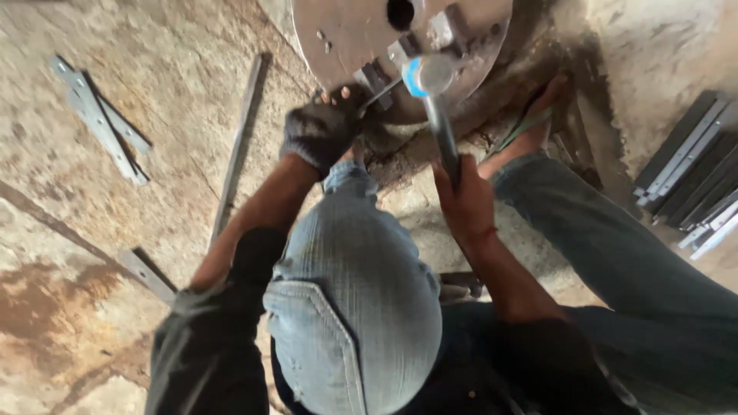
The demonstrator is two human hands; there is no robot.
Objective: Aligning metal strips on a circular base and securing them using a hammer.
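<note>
Currently, my right hand (465, 201) is clenched around a hammer (434, 100), its head against the round metal disc (361, 31) ahead. My gloved left hand (319, 134) pinches a small metal piece (382, 94) at the disc's lower edge; 2 flat strips (100, 115) lie well left.

A metal workshop: stained concrete floor (154, 100); scattered steel strips (96, 115); stacked flat bars (692, 169)
</note>
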